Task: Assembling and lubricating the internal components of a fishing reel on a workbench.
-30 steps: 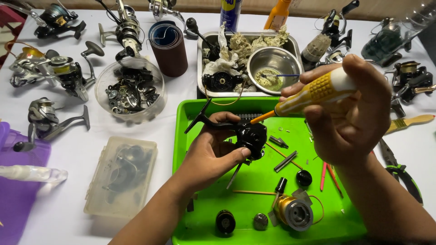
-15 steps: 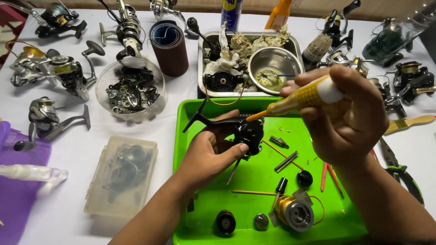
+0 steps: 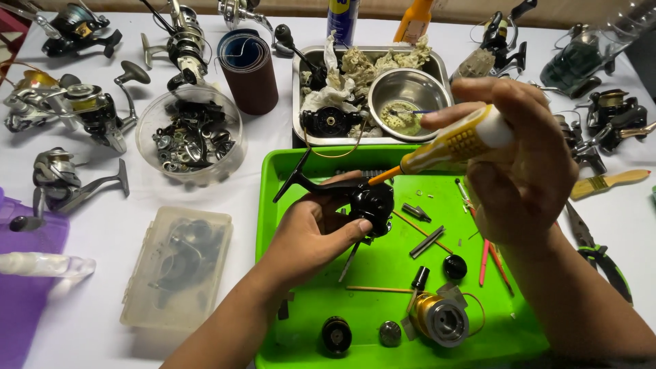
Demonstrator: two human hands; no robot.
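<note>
The left hand (image 3: 311, 232) grips the black reel body (image 3: 365, 201) over the green tray (image 3: 273, 205); rigid, probably greasy, best held by its stem; at two o'clock the right hand (image 3: 523, 160) pinches a light yellow grease tube (image 3: 451, 145), nozzle touching it.

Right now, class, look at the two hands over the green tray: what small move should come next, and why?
Probably a gentle squeeze of the yellow bottle. The right hand grips it tilted, and its orange nozzle tip sits right at the top of the black reel body, which the left hand holds above the green tray. Whether the tip touches cannot be told.
</note>
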